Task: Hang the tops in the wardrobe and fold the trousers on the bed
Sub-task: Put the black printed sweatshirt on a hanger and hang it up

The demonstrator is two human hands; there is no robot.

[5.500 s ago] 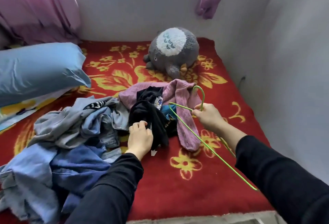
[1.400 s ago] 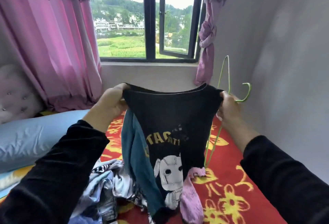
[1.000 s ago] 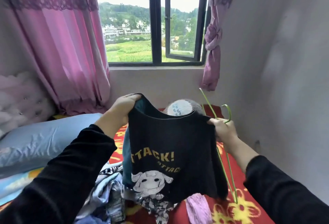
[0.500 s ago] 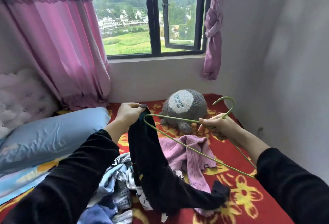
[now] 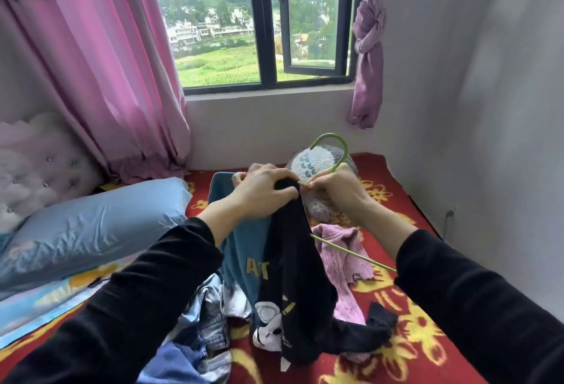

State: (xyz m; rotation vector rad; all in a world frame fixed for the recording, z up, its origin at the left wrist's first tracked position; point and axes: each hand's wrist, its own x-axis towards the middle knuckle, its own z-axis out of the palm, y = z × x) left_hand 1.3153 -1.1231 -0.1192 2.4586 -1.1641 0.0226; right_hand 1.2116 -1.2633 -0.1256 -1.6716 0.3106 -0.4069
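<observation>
— So, where's the top (image 5: 293, 261)?
— Bunched in the left hand's (image 5: 262, 191) grip, hanging over the bed's (image 5: 427, 341) middle, its lower end on the bed.
— And the hanger (image 5: 329, 136)?
— The right hand (image 5: 334, 193) pinches it under the hook. Its long wire slants toward the bed's right edge. The bunched cloth sits just left, touching; I'd guess the left hand pulls it over.

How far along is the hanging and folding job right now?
Nothing looks finished yet. In hand: the left hand grips the black top at its upper edge while the right hand holds the green hanger against it. Left: that top's hanging, the pink sweater and the denim pile lying unfolded on the bed.
</observation>
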